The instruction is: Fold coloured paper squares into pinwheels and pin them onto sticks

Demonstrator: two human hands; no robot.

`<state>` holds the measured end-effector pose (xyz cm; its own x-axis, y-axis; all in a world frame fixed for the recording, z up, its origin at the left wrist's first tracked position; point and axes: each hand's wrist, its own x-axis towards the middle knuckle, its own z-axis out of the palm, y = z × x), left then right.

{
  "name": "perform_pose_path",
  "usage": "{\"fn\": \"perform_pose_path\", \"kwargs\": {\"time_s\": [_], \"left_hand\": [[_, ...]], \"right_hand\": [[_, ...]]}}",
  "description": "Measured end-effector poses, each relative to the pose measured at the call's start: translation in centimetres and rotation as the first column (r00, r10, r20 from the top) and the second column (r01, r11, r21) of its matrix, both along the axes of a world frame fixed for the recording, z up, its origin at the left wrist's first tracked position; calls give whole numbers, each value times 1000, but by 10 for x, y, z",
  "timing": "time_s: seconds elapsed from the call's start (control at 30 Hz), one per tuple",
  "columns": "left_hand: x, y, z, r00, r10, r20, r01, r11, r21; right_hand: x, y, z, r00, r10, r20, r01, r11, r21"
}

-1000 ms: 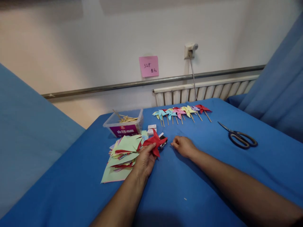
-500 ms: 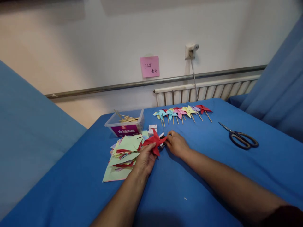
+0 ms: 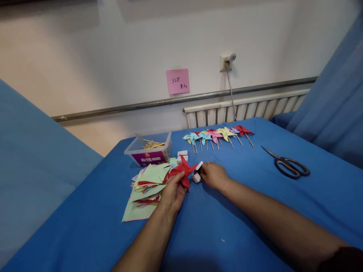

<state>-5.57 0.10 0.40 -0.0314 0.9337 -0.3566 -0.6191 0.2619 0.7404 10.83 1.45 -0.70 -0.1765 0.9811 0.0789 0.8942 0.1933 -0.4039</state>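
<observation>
My left hand (image 3: 173, 192) is closed on a red paper pinwheel (image 3: 181, 172), its thumb lying over the front near the centre. No stick shows on this pinwheel. Just right of it, my right hand (image 3: 213, 175) grips a small white box (image 3: 196, 177) with a raised flap and a dark inside; its fingertips are partly hidden at the box's edge. Beside and under my left hand is a stack of cut coloured paper sheets (image 3: 151, 175), green on top. Small white boxes (image 3: 182, 156) stand behind the red pinwheel.
A clear plastic tub (image 3: 150, 151) of wooden sticks (image 3: 153, 144) stands at the back left. Several finished pinwheels on sticks (image 3: 215, 135) lie in a row at the back. Black-handled scissors (image 3: 289, 166) lie on the right of the blue tablecloth (image 3: 241, 238). A radiator (image 3: 246, 107) runs behind.
The small box in my right hand has come out from behind the red pinwheel and shows more plainly. My right hand has shifted slightly right; my left hand still holds the pinwheel.
</observation>
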Motion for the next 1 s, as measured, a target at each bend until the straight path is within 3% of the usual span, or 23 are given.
{"fn": "perform_pose_path", "kwargs": {"time_s": [0.23,0.43,0.8,1.0], "left_hand": [[-1,1,-4,999,-34,-13,34,999,13],[-1,1,-6,998,-54,-10,54,998,23],[0,1,-13,992,-119,-40,122,990,75],[-1,1,-12,992,-116,-48,119,991,66]], "right_hand": [[-2,1,-1,999,37,-13,-36,999,6],[-3,0,-4,984,91,-152,-91,996,8],[-12,-2,-4,999,1,-45,1,1000,23],[-9,-3,-4,983,78,-167,-79,997,2]]}}
